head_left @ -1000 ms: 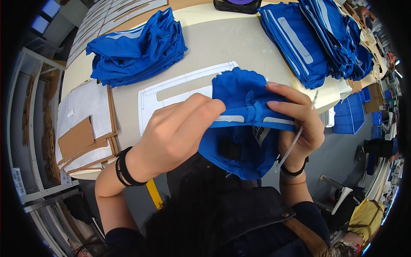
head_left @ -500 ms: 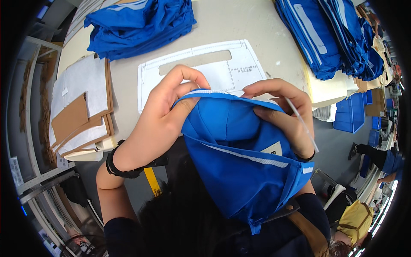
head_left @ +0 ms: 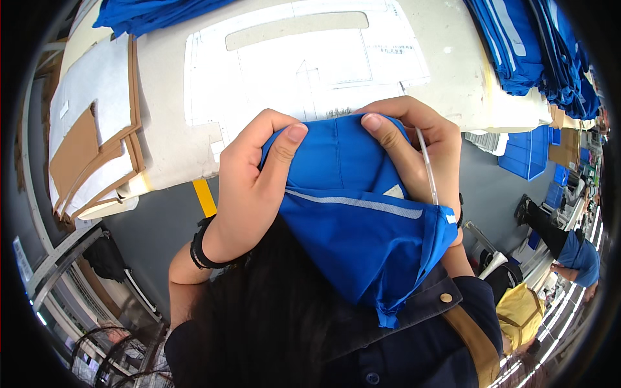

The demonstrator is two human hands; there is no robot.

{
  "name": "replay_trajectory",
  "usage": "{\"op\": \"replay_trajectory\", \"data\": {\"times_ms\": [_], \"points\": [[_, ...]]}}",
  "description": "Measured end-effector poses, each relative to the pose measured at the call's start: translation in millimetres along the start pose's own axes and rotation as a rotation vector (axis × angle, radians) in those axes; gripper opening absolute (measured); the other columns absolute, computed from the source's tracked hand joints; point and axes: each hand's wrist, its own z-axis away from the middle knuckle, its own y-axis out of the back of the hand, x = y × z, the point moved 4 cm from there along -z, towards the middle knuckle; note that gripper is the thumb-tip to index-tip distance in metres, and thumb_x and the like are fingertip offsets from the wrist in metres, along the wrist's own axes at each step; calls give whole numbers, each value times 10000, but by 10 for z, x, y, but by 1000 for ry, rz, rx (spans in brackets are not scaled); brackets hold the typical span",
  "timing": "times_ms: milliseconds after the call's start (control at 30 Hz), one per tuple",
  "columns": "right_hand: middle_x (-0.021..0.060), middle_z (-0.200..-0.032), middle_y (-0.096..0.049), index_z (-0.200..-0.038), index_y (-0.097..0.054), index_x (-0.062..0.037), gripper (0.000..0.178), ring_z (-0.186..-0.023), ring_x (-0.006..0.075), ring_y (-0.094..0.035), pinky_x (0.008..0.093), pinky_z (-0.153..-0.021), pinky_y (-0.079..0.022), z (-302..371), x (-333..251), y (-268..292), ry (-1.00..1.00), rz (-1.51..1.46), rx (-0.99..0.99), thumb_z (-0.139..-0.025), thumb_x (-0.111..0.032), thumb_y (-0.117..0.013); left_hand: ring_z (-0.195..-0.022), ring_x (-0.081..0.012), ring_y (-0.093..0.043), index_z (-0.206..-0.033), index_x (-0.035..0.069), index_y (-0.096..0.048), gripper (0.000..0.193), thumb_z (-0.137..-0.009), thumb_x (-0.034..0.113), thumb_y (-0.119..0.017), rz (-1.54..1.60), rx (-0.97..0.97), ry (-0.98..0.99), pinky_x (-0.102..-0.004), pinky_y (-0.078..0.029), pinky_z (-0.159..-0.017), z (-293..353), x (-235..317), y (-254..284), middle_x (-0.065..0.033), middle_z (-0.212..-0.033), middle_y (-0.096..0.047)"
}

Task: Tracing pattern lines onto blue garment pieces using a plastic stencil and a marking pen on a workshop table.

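Note:
A blue fabric bag point(head_left: 362, 249) hangs between my hands, its upper part stretched to show a vertical seam. My left hand point(head_left: 249, 178) pinches the bag's top left corner, thumb on the near face. At the top right, my right hand point(head_left: 424, 152) grips the same edge between thumb and fingers. A thin whitish stick point(head_left: 427, 165), like a slim pen or refill, is also tucked in my right hand. Below the seamed part runs a pale strip point(head_left: 359, 204) along a fold. Fingertips behind the cloth are hidden.
Beyond my hands, a white paper pattern point(head_left: 272, 71) with a long slot lies on the table point(head_left: 162, 84). Brown card templates point(head_left: 81, 155) are stacked left. Blue fabric piles lie at the far left point(head_left: 149, 16) and far right point(head_left: 517, 58). A blue crate point(head_left: 524, 155) stands right; a person point(head_left: 579, 255) is beyond.
The bag's upper edge is pulled flatter and wider, and its opening has narrowed. Both thumbs now press on the near face. My view has shifted, with the table higher in the picture.

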Motion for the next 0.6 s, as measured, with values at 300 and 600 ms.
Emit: {"op": "replay_trajectory", "data": {"times_ms": [300,600], "points": [[75,-727,-698,-820,-710,-5,171,-640,119,-649,235,-627,-513,25,30,-134,149,184,55,-766,-132,-812,-561,-115,-525,-883,0,-590,80,-927,59,-623,-180,241,-298,-245,-422,-532,86,-94,-141,-76,-702,-583],[95,-731,-710,-801,-702,-9,146,-668,146,-686,234,-624,-527,-91,110,-261,170,263,82,-757,-104,-805,-616,-132,-571,-942,-3,-571,144,-862,19,-689,-77,408,-321,-251,-428,-571,63,-241,-103,-77,-796,-607]]}}
